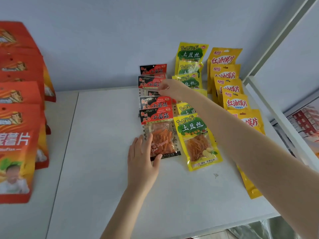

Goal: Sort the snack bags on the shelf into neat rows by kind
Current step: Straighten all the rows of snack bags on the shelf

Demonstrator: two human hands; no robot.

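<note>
Three rows of snack bags lie on the white shelf (pixel 107 169). The left row holds several red-and-black bags; the nearest red-and-black bag (pixel 159 133) has my left hand (pixel 142 159) resting flat on its lower left corner, fingers straight. My right hand (pixel 170 88) reaches across to the middle of that row and pinches the edge of a red-and-black bag (pixel 151 83) there. The middle row is yellow-and-green bags (pixel 196 140). The right row is yellow bags with red lettering (pixel 235 102), partly hidden by my right forearm.
Large orange bags (pixel 19 118) stand overlapped in a row along the shelf's left side. A white frame post (pixel 276 44) and a side rail bound the shelf on the right. The back wall stands just behind the rows.
</note>
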